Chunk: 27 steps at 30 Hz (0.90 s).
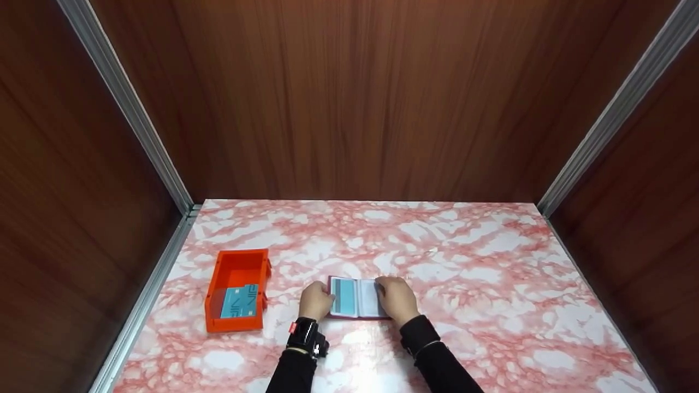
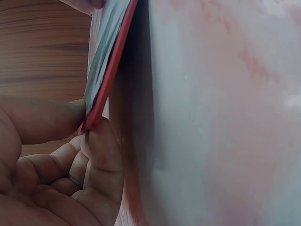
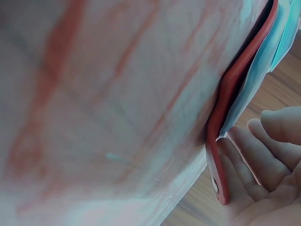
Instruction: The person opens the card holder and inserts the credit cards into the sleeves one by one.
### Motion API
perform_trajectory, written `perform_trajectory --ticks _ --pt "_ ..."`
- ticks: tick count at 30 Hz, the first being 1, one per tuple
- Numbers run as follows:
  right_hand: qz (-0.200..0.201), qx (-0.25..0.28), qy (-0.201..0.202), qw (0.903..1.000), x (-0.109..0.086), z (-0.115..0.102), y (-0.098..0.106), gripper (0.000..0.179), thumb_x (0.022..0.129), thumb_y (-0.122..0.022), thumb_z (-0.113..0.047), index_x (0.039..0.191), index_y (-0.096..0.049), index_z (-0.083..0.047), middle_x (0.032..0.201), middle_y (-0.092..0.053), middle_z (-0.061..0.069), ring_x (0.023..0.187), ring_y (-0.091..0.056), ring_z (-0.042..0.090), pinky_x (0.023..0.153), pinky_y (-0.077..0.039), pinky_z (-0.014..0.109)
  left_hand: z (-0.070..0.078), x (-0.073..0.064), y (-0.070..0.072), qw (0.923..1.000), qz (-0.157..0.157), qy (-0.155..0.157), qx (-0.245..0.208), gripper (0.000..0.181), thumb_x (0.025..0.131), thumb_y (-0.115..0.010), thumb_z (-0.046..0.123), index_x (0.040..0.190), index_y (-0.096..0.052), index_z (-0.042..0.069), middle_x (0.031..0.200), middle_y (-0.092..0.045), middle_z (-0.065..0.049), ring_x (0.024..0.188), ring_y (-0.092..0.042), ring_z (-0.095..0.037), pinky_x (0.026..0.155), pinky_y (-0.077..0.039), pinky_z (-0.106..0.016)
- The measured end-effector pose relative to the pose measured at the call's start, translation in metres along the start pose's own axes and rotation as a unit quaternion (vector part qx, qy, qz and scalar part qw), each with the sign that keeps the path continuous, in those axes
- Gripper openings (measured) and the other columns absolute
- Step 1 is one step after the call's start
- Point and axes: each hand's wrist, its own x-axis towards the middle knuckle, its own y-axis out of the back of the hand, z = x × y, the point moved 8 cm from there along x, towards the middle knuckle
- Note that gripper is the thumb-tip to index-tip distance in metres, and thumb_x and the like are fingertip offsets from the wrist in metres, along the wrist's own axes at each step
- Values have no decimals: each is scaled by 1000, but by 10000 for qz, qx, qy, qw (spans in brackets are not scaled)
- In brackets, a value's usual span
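Note:
A red card holder [image 3: 218, 113] lies spread open on the table, with clear sleeves inside. A light blue card [image 1: 344, 297] shows in its left sleeve; the right sleeve [image 1: 370, 299] looks pale. My left hand [image 1: 317, 301] pinches the holder's left edge between thumb and fingers, plain in the left wrist view. At the opposite side, my right hand [image 1: 398, 299] touches the sleeves with its fingertips. Its thumb [image 3: 282, 125] stands apart from the holder in the right wrist view. A strap with a metal snap [image 3: 215, 185] sticks out beside those fingers.
An orange bin [image 1: 235, 323] stands to the left, holding blue cards [image 1: 240, 301] with dark lettering. The table [image 1: 480, 273] has a red and white marbled top. Brown wood-grain panels [image 1: 349, 109] enclose the back and both sides, with metal posts [image 1: 125, 103] at the corners.

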Motion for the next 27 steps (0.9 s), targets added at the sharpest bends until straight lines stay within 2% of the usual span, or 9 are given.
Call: perform_trajectory --ticks 11,20,27 --pt "20 -90 262 9996 -1 -7 0 13 83 -71 3 94 -74 -2 90 -73 11 85 -69 31 81 -52 43 -2 1 0 10000 48 -44 27 15 76 -75 3 74 -61 1 73 -62 -8 72 -59 -28 71 -49 -44" --pt "-14 -214 240 9995 -2 -8 -3 10 85 -71 -2 93 -76 -5 88 -74 8 84 -66 32 77 -54 43 -1 2 -1 9999 51 -113 74 16 76 -75 4 72 -59 3 72 -61 -8 71 -58 -27 70 -49 -43" --pt "-160 -100 172 9997 -1 -8 -5 15 84 -72 0 97 -76 -6 93 -74 9 89 -66 32 82 -53 43 0 0 0 9997 106 -202 91 18 75 -75 3 70 -57 4 68 -58 -6 67 -55 -25 66 -48 -42"
